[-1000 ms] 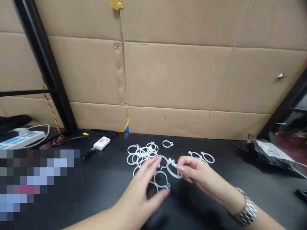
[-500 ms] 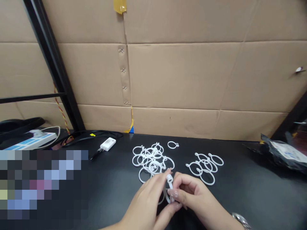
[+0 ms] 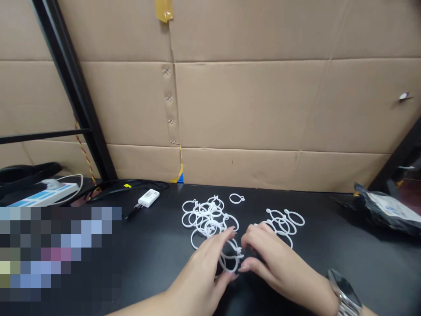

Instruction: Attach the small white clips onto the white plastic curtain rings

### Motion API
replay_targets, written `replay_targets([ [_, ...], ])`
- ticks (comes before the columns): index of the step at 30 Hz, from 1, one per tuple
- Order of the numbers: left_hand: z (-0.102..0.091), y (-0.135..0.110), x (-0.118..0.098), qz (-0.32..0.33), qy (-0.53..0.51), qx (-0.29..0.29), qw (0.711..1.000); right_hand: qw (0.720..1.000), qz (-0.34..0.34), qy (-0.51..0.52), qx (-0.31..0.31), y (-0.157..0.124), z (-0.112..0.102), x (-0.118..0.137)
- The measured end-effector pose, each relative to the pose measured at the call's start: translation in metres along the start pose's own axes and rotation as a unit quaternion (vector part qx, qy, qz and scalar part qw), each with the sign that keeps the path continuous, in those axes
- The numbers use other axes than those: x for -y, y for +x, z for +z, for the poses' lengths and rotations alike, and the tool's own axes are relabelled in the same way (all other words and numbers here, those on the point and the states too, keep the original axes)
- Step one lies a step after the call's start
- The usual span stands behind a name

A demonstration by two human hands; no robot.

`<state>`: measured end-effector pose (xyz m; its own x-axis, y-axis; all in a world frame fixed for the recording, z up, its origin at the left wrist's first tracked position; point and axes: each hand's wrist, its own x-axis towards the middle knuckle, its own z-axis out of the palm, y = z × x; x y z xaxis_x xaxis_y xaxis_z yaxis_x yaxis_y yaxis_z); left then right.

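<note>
My left hand (image 3: 207, 263) and my right hand (image 3: 269, 259) meet over one white plastic ring (image 3: 230, 261) low on the black table (image 3: 158, 263). Fingertips of both hands pinch this ring from either side, and it seems to rest on or just above the tabletop. A tangled pile of white rings (image 3: 205, 217) lies just behind my left hand. A smaller group of rings (image 3: 286, 221) lies behind my right hand. One single ring (image 3: 237, 198) sits alone farther back.
A cardboard wall (image 3: 250, 105) backs the table. A small white adapter (image 3: 148, 197) with a black cable lies at the left, beside a power strip (image 3: 42, 194). A dark plastic bag (image 3: 384, 208) lies at the right. A black metal post (image 3: 72, 87) slants up at the left.
Both hands came together on one ring, brought it toward me, then lowered it flat near the table. My right hand has shifted a little forward toward the smaller group of rings.
</note>
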<state>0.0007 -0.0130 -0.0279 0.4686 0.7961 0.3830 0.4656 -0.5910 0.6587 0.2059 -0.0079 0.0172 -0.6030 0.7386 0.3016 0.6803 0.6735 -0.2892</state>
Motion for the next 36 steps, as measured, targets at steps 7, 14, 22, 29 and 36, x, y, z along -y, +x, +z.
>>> replay_targets([
  [7, 0.0, 0.0, -0.006, 0.002, -0.041, 0.036, 0.999, 0.998, -0.056, -0.034, -0.005, -0.002, 0.005, 0.005],
  [14, -0.005, 0.003, -0.014, -0.017, -0.069, 0.042, 0.997, 0.99, 0.013, 0.138, -0.04, -0.002, 0.013, 0.01],
  [22, -0.011, 0.006, -0.024, -0.062, -0.142, 0.051, 0.987, 0.974, 0.095, 0.195, -0.063, -0.004, 0.019, 0.011],
  [29, -0.012, 0.007, -0.026, -0.031, -0.138, 0.057, 0.988, 0.99, 0.04, 0.13, -0.032, -0.007, 0.01, 0.015],
  [36, -0.015, 0.007, -0.028, -0.036, -0.154, 0.079, 0.984, 0.985, 0.045, 0.164, -0.015, -0.013, 0.008, 0.014],
])
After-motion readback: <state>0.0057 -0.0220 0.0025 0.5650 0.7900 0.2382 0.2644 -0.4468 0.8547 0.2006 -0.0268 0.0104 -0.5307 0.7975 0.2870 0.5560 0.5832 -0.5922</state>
